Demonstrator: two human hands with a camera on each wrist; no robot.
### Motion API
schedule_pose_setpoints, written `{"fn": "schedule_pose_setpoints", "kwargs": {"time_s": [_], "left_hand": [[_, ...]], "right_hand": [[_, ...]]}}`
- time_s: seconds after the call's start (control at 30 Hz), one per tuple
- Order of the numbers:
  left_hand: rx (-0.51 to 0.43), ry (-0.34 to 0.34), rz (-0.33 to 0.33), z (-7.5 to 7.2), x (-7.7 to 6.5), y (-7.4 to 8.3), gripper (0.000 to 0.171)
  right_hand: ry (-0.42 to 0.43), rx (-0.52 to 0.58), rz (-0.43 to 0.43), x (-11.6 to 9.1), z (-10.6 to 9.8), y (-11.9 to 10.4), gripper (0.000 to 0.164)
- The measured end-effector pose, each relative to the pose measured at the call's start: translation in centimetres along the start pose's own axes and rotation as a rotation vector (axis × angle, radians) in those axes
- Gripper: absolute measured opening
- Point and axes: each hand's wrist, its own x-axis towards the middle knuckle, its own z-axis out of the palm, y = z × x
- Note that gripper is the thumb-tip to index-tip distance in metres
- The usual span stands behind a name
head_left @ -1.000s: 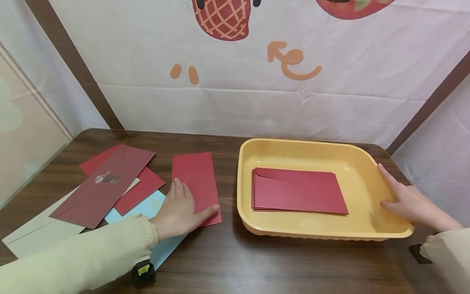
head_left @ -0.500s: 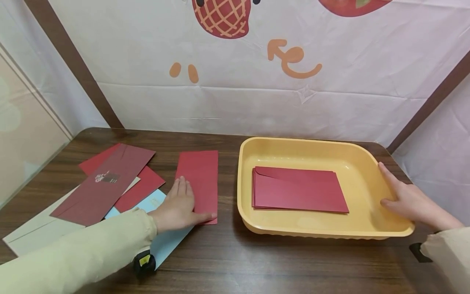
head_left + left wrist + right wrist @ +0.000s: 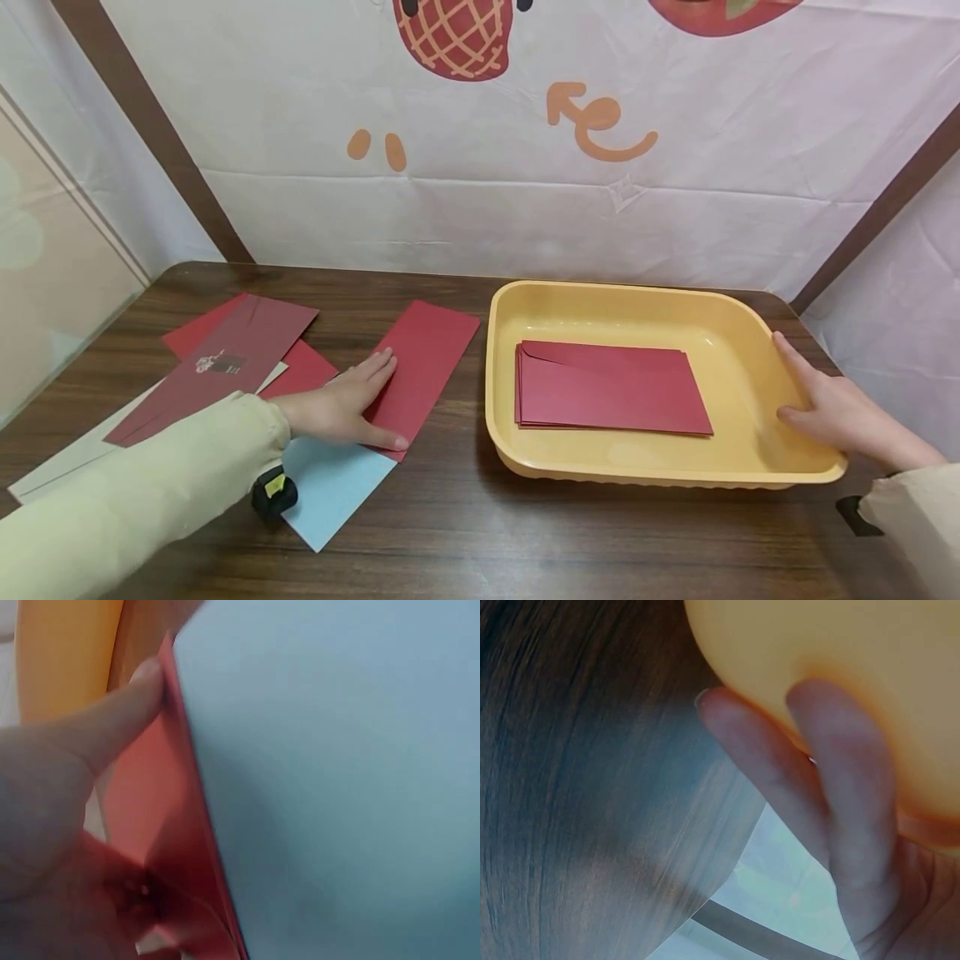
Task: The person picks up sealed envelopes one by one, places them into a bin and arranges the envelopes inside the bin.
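Pressing the loose red envelope (image 3: 431, 358) near the yellow tray (image 3: 742, 400), my left hand (image 3: 341, 406) lies thumb-wide; right hand (image 3: 828, 408) pinches the tray wall; positioning step, I judge; lifting would need a pinch.

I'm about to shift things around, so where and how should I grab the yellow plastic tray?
For the yellow plastic tray, probably take the right end wall at its rim, coming from the right, thumb inside and fingers outside. The wall stands raised, and the stack of red envelopes lies toward the left, leaving thumb room. The right hand is at that end.
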Motion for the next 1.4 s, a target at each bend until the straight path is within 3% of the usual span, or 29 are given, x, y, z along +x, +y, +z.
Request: {"fn": "schedule_pose_setpoints", "kwargs": {"time_s": [0.2, 0.33, 0.47, 0.63, 0.77, 0.9, 1.17, 1.4], "left_hand": [[-0.019, -0.059, 0.004, -1.0, 0.1, -0.9, 0.112], [-0.029, -0.064, -0.009, -1.2, 0.1, -0.7, 0.113], [-0.014, 0.028, -0.042, -0.5, -0.4, 0.7, 0.109], [-0.008, 0.174, -0.136, 1.3, -1.2, 3.2, 0.101], [-0.016, 0.213, -0.194, 2.3, -1.4, 3.9, 0.095], [-0.013, 0.233, -0.221, 2.7, -1.2, 3.5, 0.087], [0.028, 0.223, -0.127, 3.0, -0.8, 1.3, 0.082], [0.015, 0.203, -0.004, 2.1, -0.6, -1.5, 0.084]], "right_hand": [[-0.008, 0.012, 0.0, 0.0, 0.1, 0.0, 0.103], [-0.004, 0.013, 0.001, 0.0, 0.1, 0.0, 0.103], [-0.011, 0.019, 0.006, 0.0, 0.0, 0.1, 0.103], [-0.019, 0.015, 0.017, 0.1, -0.2, 0.1, 0.103], [-0.015, 0.017, 0.011, 0.1, -0.1, 0.1, 0.103], [-0.006, 0.019, 0.001, 0.1, 0.0, 0.1, 0.102], [-0.009, 0.023, 0.007, 0.1, 0.3, 0.1, 0.103], [-0.033, 0.031, 0.025, 0.1, 0.1, 0.0, 0.103]]}}
